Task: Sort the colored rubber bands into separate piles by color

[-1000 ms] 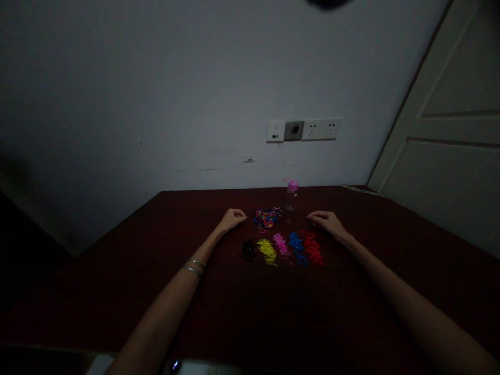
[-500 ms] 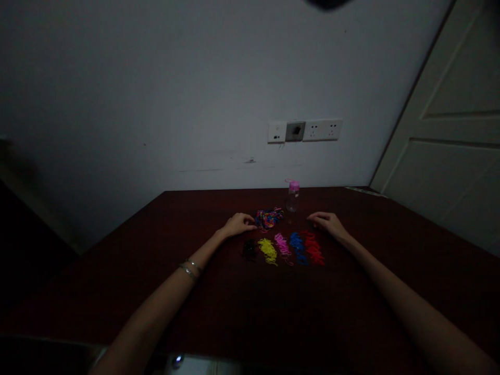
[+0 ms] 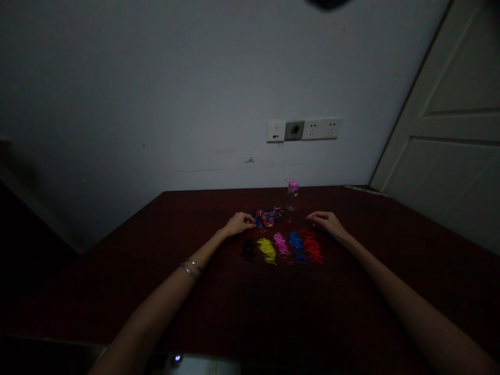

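A tangled pile of mixed-colour, string-like strands (image 3: 268, 217) lies on the dark red-brown table. My left hand (image 3: 239, 224) rests at the left edge of that pile, thumb and fingers a little apart, with nothing visible in it. Closer to me runs a row of sorted strands: black (image 3: 247, 249), yellow (image 3: 267, 251), pink (image 3: 282, 245), blue (image 3: 297, 247) and red (image 3: 312, 247). My right hand (image 3: 327, 223) lies on the table just beyond the red strands. Its fingers are loosely bent and parted from the thumb, and I see nothing held.
A clear bottle with a pink lid (image 3: 292, 196) stands behind the mixed pile. The table (image 3: 195, 208) meets a pale wall carrying a row of sockets (image 3: 303, 130). At the right is a panelled door (image 3: 453, 156). The light is dim.
The view has shifted very slightly. Both hands and the strands stay in place.
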Tool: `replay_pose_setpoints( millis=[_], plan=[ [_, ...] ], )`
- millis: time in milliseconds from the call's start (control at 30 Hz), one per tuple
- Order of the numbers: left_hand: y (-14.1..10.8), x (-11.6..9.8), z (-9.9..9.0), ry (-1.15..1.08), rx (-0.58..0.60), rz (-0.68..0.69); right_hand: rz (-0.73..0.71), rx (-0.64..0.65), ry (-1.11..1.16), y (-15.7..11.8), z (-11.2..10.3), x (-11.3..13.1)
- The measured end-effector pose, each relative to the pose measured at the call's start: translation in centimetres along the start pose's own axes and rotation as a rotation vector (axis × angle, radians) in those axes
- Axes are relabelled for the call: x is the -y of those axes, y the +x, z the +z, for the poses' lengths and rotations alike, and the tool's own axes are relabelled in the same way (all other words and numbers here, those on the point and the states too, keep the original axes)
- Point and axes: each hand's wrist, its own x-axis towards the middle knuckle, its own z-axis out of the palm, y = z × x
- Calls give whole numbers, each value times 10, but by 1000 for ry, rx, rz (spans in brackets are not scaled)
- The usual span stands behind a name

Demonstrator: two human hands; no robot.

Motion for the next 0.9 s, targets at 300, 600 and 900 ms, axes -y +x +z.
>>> replay_pose_setpoints(
  millis=[300, 600, 900],
  plan=[
    [1, -3, 0, -26, 8, -38, 0, 15, -13, 3, -2, -5],
    [-1, -11, -3, -4, 18, -17, -3, 3, 6, 0, 0, 0],
    [-2, -11, -1, 44, 7, -13, 8, 17, -8, 0, 0, 1]
  ],
)
